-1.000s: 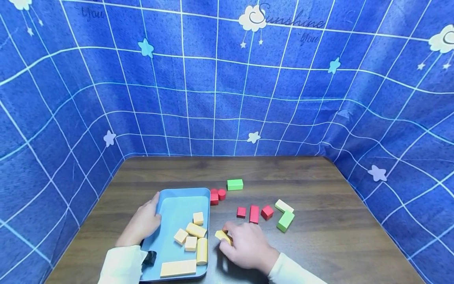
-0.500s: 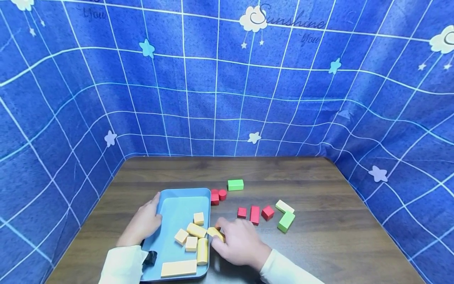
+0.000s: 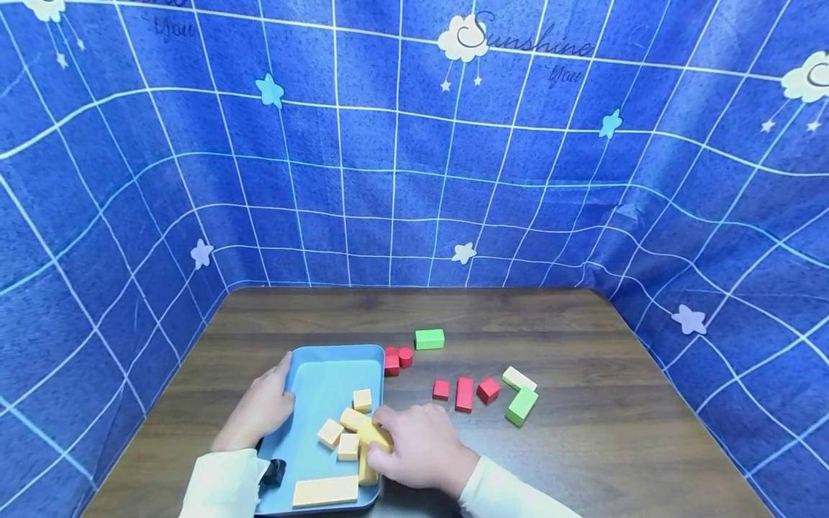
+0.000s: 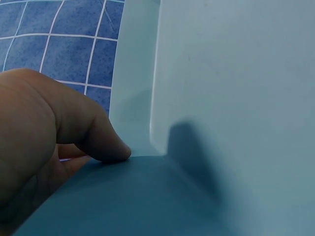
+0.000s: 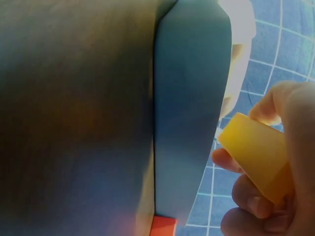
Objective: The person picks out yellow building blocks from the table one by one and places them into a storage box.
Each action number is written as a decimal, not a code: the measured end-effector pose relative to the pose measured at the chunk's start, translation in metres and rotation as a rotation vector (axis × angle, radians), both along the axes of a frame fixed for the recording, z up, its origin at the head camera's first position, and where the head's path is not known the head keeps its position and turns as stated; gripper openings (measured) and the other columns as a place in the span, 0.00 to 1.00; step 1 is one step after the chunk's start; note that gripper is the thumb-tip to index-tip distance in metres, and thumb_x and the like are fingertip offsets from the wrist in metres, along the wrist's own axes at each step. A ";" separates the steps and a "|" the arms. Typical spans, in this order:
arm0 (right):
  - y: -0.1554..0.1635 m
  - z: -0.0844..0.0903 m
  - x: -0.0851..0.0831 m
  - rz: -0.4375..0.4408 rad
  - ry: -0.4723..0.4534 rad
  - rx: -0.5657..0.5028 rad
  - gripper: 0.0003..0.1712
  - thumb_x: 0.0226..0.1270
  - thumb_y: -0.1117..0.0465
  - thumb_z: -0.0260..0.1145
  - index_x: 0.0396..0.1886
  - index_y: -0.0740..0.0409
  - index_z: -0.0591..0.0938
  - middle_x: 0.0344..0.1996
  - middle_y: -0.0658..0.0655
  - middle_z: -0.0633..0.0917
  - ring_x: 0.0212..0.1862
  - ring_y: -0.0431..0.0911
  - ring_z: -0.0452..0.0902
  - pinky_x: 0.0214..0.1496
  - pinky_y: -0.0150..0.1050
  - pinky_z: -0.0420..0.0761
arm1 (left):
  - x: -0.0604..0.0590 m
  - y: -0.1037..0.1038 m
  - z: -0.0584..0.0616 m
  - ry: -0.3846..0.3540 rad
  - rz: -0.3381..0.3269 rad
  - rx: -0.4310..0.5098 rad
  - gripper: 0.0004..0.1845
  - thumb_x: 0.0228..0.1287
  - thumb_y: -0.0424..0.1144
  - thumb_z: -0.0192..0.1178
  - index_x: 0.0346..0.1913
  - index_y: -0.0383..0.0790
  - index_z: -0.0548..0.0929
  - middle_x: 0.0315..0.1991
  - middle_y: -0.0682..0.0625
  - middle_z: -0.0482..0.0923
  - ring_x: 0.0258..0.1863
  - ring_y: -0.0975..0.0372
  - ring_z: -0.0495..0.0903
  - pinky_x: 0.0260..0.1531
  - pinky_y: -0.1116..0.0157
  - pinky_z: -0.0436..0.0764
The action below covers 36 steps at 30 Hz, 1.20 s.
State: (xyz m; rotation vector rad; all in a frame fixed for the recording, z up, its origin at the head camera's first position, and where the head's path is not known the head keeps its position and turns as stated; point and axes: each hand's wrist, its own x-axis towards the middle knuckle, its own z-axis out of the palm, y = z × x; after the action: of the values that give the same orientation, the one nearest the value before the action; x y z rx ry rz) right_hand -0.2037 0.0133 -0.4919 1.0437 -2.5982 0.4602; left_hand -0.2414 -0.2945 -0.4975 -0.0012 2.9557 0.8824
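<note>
My left hand grips the left rim of a blue tray; in the left wrist view the thumb lies over the edge. My right hand pinches a yellow block between thumb and fingers. In the head view it is over the tray's right rim, overlapping a yellow cylinder and another yellow piece. Pale yellow cubes and a long flat yellow block lie inside the tray. Part of the held block is hidden by my fingers.
Right of the tray on the wooden table lie several red blocks. A green block is farther back; another green block touches a pale block. A blue patterned curtain surrounds the table's back and sides.
My right hand has carried the yellow block leftward from the table beside the tray to over its right rim. The left hand and the tray have stayed in place.
</note>
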 end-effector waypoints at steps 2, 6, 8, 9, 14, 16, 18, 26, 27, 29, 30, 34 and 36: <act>-0.002 0.000 0.001 0.012 0.026 0.004 0.12 0.57 0.39 0.65 0.37 0.35 0.83 0.11 0.35 0.63 0.15 0.32 0.57 0.16 0.32 0.53 | 0.000 0.000 0.000 0.005 -0.001 0.002 0.40 0.72 0.30 0.47 0.82 0.27 0.44 0.79 0.25 0.53 0.76 0.31 0.56 0.71 0.32 0.61; -0.006 -0.001 0.000 0.034 0.064 0.024 0.11 0.57 0.38 0.66 0.34 0.34 0.83 0.12 0.35 0.63 0.15 0.32 0.55 0.14 0.32 0.51 | -0.001 0.001 0.000 0.005 -0.001 0.005 0.40 0.72 0.30 0.48 0.82 0.27 0.44 0.79 0.25 0.53 0.76 0.31 0.56 0.72 0.32 0.61; -0.008 -0.002 -0.001 0.045 0.080 0.035 0.10 0.57 0.38 0.66 0.30 0.34 0.80 0.12 0.35 0.62 0.14 0.32 0.54 0.14 0.32 0.50 | -0.001 0.001 0.000 0.005 0.000 0.005 0.40 0.72 0.30 0.48 0.82 0.28 0.44 0.79 0.26 0.53 0.77 0.32 0.56 0.72 0.33 0.60; -0.009 -0.002 -0.001 0.051 0.090 0.040 0.11 0.57 0.38 0.66 0.27 0.34 0.78 0.12 0.35 0.62 0.14 0.32 0.54 0.14 0.32 0.50 | -0.001 0.001 0.000 0.002 0.003 0.006 0.40 0.72 0.30 0.48 0.82 0.28 0.44 0.79 0.26 0.53 0.77 0.32 0.56 0.72 0.33 0.60; -0.014 -0.004 -0.002 0.096 0.157 0.056 0.20 0.56 0.37 0.67 0.20 0.36 0.67 0.14 0.36 0.61 0.17 0.33 0.53 0.16 0.30 0.47 | -0.001 0.001 0.000 -0.005 0.011 0.004 0.40 0.73 0.30 0.48 0.82 0.29 0.44 0.79 0.26 0.52 0.77 0.32 0.55 0.73 0.33 0.60; -0.015 -0.004 -0.001 0.115 0.201 0.058 0.22 0.55 0.37 0.67 0.19 0.37 0.65 0.16 0.36 0.61 0.19 0.33 0.53 0.18 0.29 0.46 | -0.001 0.001 0.000 -0.008 0.013 0.004 0.40 0.73 0.31 0.48 0.82 0.29 0.44 0.80 0.27 0.52 0.77 0.32 0.55 0.73 0.33 0.60; -0.017 -0.005 0.000 0.129 0.241 0.059 0.22 0.55 0.36 0.67 0.19 0.37 0.66 0.17 0.36 0.61 0.21 0.34 0.54 0.20 0.28 0.46 | -0.001 0.001 -0.001 -0.008 0.014 0.004 0.40 0.73 0.31 0.48 0.82 0.29 0.44 0.80 0.27 0.52 0.77 0.32 0.55 0.72 0.33 0.60; -0.022 -0.006 0.003 0.181 0.261 0.073 0.18 0.57 0.34 0.69 0.23 0.36 0.74 0.21 0.37 0.60 0.24 0.35 0.54 0.19 0.26 0.45 | -0.001 0.001 -0.001 -0.006 0.014 0.003 0.40 0.72 0.30 0.48 0.82 0.28 0.44 0.80 0.27 0.52 0.77 0.32 0.55 0.72 0.33 0.60; -0.022 -0.006 0.003 0.187 0.262 0.076 0.18 0.57 0.34 0.69 0.23 0.36 0.74 0.21 0.37 0.60 0.24 0.35 0.54 0.19 0.26 0.45 | -0.001 0.001 -0.001 -0.008 0.016 0.003 0.40 0.72 0.30 0.48 0.82 0.29 0.44 0.80 0.27 0.52 0.77 0.32 0.55 0.72 0.33 0.60; -0.023 -0.006 0.004 0.196 0.260 0.078 0.17 0.57 0.34 0.69 0.24 0.36 0.76 0.21 0.37 0.60 0.24 0.35 0.54 0.19 0.26 0.46 | 0.000 0.001 -0.001 -0.010 0.018 0.003 0.40 0.72 0.30 0.48 0.82 0.29 0.44 0.80 0.27 0.52 0.77 0.32 0.55 0.72 0.33 0.60; -0.024 -0.005 0.004 0.200 0.258 0.079 0.16 0.58 0.34 0.69 0.25 0.35 0.77 0.21 0.37 0.60 0.24 0.35 0.54 0.19 0.26 0.46 | 0.000 0.001 -0.001 -0.008 0.019 0.002 0.40 0.72 0.30 0.48 0.82 0.29 0.44 0.80 0.27 0.52 0.77 0.32 0.55 0.72 0.33 0.60; -0.026 -0.004 0.005 0.222 0.230 0.084 0.14 0.61 0.33 0.68 0.30 0.34 0.84 0.22 0.37 0.62 0.25 0.34 0.55 0.20 0.25 0.48 | 0.000 0.002 0.000 -0.005 0.019 0.001 0.40 0.73 0.31 0.48 0.82 0.29 0.44 0.79 0.27 0.52 0.77 0.32 0.55 0.73 0.33 0.60; -0.027 -0.004 0.005 0.232 0.220 0.086 0.14 0.62 0.33 0.68 0.33 0.34 0.88 0.23 0.37 0.62 0.26 0.34 0.56 0.21 0.24 0.48 | 0.000 0.002 0.001 -0.002 0.019 -0.001 0.40 0.73 0.31 0.48 0.82 0.28 0.44 0.79 0.26 0.52 0.77 0.32 0.55 0.73 0.33 0.60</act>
State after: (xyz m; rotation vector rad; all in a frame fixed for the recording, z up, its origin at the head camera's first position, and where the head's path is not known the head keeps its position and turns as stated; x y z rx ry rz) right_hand -0.1987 -0.0138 -0.4960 1.3506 -2.3329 0.2697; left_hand -0.2417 -0.2923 -0.4970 -0.0303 2.9589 0.8834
